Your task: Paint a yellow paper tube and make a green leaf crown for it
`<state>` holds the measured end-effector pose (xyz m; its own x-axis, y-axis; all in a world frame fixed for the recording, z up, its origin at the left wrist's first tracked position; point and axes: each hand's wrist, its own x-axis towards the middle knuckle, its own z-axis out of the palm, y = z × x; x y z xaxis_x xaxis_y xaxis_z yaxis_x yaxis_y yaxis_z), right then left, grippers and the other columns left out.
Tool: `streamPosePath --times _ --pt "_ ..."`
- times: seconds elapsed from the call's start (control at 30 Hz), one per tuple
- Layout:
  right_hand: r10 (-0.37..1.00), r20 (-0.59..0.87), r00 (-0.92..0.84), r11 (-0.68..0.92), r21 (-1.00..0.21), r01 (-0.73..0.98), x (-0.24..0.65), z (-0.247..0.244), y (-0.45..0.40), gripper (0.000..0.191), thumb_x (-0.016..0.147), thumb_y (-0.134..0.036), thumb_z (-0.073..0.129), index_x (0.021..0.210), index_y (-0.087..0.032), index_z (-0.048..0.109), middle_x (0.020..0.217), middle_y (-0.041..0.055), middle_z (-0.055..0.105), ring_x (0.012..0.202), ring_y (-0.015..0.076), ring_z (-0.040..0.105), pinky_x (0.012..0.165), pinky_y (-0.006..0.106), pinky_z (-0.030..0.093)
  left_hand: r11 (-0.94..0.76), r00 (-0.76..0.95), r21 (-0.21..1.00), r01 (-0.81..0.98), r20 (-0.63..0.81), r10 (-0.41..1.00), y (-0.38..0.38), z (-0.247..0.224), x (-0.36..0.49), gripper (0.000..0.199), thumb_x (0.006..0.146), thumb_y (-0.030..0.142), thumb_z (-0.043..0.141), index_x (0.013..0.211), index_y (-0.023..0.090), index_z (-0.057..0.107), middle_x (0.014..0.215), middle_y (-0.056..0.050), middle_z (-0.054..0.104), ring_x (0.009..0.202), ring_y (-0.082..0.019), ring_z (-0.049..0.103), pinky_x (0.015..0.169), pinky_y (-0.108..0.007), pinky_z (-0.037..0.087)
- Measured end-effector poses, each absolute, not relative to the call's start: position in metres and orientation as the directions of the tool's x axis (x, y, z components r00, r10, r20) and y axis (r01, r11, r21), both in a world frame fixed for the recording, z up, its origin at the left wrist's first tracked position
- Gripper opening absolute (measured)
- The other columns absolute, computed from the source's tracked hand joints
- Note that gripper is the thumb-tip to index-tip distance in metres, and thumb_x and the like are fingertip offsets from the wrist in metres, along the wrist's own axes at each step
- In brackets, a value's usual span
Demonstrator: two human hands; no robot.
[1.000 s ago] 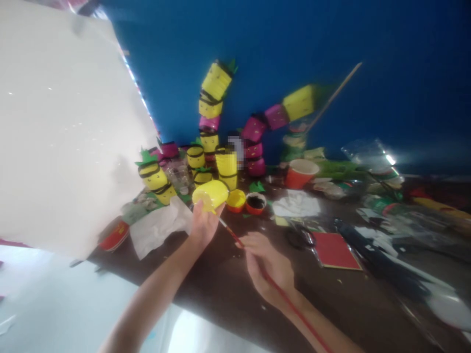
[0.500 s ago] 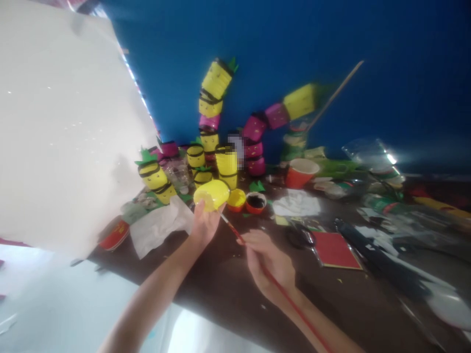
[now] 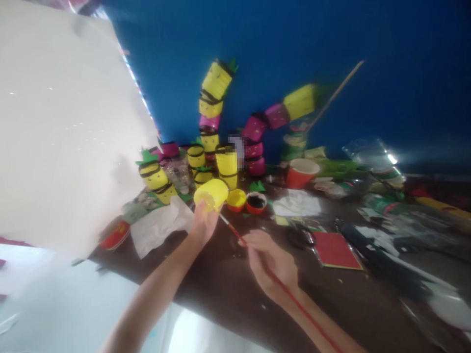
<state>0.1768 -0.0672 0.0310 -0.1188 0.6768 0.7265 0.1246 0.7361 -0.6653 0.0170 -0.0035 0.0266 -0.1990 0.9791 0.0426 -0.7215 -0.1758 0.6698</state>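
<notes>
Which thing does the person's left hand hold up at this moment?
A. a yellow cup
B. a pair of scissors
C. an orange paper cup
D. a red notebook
A: the left hand grips a yellow cup above the table, while the right hand holds a red-handled brush whose tip meets the cup.

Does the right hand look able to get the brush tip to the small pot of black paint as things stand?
Probably yes. The right hand holds the red brush, and the black paint pot sits open just beyond its tip, with nothing between them.
</notes>
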Motion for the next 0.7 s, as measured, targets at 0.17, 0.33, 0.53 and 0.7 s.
streamPosePath --times 0.17,0.33,0.53,0.7 --pt "0.658 0.746 -0.101 0.753 -0.65 0.104 0.178 0.032 -0.066 0.018 0.077 -0.004 0.052 0.085 -0.019 0.058 0.077 0.0043 0.068 0.076 0.0179 0.065 0.084 0.044 0.051 -0.183 -0.201 0.674 -0.716 0.052 0.978 -0.002 0.027 0.016 0.032 0.078 0.041 0.054 0.106 0.026 0.057 0.117 -0.004 0.061 0.127 -0.022 0.04 0.106 -0.039 0.035" --pt "0.675 0.737 -0.047 0.736 -0.667 0.115 0.179 0.03 -0.064 0.019 0.078 -0.004 0.053 0.088 -0.02 0.058 0.079 0.0048 0.069 0.08 0.0187 0.065 0.086 0.043 0.05 -0.169 -0.18 0.692 -0.702 0.058 0.982 -0.001 0.019 0.012 0.03 0.078 0.044 0.053 0.101 0.027 0.059 0.112 -0.003 0.064 0.126 -0.02 0.041 0.106 -0.038 0.035" --pt "0.669 0.741 -0.054 0.741 -0.66 0.125 0.181 0.03 -0.063 0.019 0.076 -0.005 0.055 0.086 -0.02 0.059 0.079 0.0054 0.069 0.079 0.0193 0.066 0.086 0.044 0.05 -0.146 -0.194 0.703 -0.696 0.012 0.981 0.0 0.017 0.011 0.029 0.077 0.043 0.054 0.101 0.027 0.06 0.111 -0.002 0.064 0.125 -0.021 0.043 0.106 -0.037 0.036" --pt "0.646 0.756 -0.102 0.763 -0.637 0.111 0.182 0.03 -0.062 0.02 0.075 -0.005 0.054 0.089 -0.02 0.058 0.078 0.0052 0.069 0.077 0.0192 0.066 0.086 0.046 0.049 -0.11 -0.233 0.711 -0.695 -0.078 0.969 -0.001 0.019 0.013 0.029 0.078 0.041 0.054 0.103 0.028 0.058 0.113 -0.002 0.063 0.125 -0.021 0.043 0.105 -0.037 0.036"
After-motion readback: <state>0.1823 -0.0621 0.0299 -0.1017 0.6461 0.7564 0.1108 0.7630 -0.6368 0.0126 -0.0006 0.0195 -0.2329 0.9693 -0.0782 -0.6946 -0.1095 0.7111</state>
